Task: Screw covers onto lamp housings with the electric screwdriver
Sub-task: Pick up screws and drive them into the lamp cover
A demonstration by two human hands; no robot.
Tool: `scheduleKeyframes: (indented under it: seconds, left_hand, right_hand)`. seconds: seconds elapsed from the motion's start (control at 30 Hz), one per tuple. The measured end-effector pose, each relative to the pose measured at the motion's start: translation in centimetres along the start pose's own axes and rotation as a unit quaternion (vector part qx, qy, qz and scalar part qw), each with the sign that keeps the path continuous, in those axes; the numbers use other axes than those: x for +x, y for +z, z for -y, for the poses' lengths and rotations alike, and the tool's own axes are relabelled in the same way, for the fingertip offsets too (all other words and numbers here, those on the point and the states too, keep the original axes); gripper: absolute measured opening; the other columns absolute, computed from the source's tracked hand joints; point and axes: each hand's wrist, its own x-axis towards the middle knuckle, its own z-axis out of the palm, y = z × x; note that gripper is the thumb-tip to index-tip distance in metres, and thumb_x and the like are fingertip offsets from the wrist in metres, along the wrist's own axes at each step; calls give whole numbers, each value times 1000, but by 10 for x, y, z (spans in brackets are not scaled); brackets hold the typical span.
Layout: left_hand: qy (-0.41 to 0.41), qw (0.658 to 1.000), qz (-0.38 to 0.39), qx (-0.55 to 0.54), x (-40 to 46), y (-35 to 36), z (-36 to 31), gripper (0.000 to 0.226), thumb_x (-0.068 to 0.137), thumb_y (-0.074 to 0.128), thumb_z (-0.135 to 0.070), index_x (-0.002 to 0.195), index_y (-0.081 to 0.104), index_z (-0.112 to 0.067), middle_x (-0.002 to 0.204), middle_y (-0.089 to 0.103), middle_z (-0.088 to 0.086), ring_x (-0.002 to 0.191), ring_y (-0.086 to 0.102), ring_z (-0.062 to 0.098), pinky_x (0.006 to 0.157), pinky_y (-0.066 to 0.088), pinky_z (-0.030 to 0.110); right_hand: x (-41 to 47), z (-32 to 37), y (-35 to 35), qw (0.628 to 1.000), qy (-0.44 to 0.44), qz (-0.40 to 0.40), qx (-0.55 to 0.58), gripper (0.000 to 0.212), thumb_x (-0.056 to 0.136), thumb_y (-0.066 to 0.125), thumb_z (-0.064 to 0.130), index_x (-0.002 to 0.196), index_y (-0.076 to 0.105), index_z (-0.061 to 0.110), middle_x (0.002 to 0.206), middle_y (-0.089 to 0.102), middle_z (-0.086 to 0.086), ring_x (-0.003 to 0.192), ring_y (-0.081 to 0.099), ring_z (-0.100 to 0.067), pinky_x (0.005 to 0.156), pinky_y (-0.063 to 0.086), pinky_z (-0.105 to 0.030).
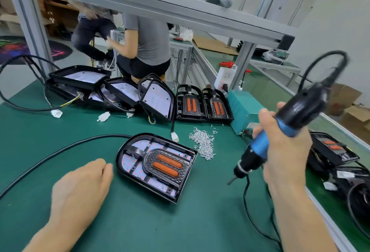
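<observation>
A black lamp housing [156, 166] with a cover showing two orange strips lies flat on the green mat in the middle. My left hand [82, 185] rests on the mat just left of it, fingers straight and together, fingertips close to the housing's edge. My right hand [284, 149] grips the blue and black electric screwdriver [280, 135], held in the air to the right of the housing with its bit pointing down and left. A heap of small silver screws [203, 141] lies beyond the housing's right corner.
Several open housings [112, 91] with wires are piled at the back left; two covered ones [204, 103] stand beside a teal power box [244, 109]. More finished lamps [332, 149] lie at the right edge. A black cable [60, 151] crosses the mat. Two people sit behind the bench.
</observation>
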Motion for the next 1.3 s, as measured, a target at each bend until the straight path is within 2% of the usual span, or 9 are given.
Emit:
scheduleKeyframes:
  seconds: [0.13,0.33,0.63,1.0,1.1,1.13,1.2,1.27,1.3]
  left_hand:
    - [-11,994,40,98,13,11,5,26,97,37,-26,76,48,-15,74,56,-2,71,55,24,59,42,34]
    - [24,988,81,130,26,23,-5,11,88,51,-12,79,51,-17,77,58,2,76,57,28,59,32,33]
    - [77,993,50,78,48,33,-13,9,79,63,3,83,67,-5,73,62,11,73,59,36,62,42,42]
    - [127,989,50,-62,61,46,-30,15,84,68,-16,95,76,-23,80,59,-2,87,55,25,75,40,36]
    - [118,989,59,-66,61,48,-30,17,89,62,-22,101,73,-27,86,58,-5,94,53,21,80,39,34]
    - [114,989,61,-70,61,48,-29,17,89,61,-22,101,73,-27,87,58,-6,95,53,20,81,39,33]
    - [113,988,59,-85,60,49,-28,16,89,62,-22,100,73,-26,85,59,-6,94,53,20,81,39,33]
    - [115,986,54,-104,59,49,-31,16,88,62,-21,98,74,-26,84,59,-6,93,53,20,80,40,34]
    - [117,985,54,-111,60,48,-34,17,89,62,-21,99,74,-27,83,58,-7,93,52,20,80,39,33]
  right_hand:
    - [37,-34,-25,970,102,38,-216,46,80,79,34,114,51,21,77,63,4,53,60,-13,66,52,-39]
    - [52,-84,-41,845,191,125,-483,55,87,64,52,122,41,16,90,66,-4,82,68,-28,77,54,-39]
    - [70,-107,-39,731,201,179,-627,63,98,49,49,137,32,2,130,54,-19,110,59,-35,81,45,-38]
    - [64,-132,-33,634,189,196,-724,59,96,49,54,134,36,10,135,50,-12,119,55,-30,84,45,-36]
    - [65,-119,-28,559,128,205,-793,63,95,46,59,137,39,13,140,45,-10,128,46,-30,99,41,-40]
    - [62,-112,-23,562,81,199,-799,62,95,43,60,137,40,14,140,45,-10,128,45,-29,101,39,-40]
    - [53,-99,-6,652,16,230,-722,60,97,38,61,137,44,16,135,51,-6,123,48,-25,97,41,-37]
    - [38,-86,14,745,66,341,-569,56,94,39,65,128,55,24,121,60,3,111,55,-17,87,43,-31]
    - [29,-82,23,749,115,403,-513,50,91,43,68,113,62,28,108,63,8,100,58,-12,80,43,-26]
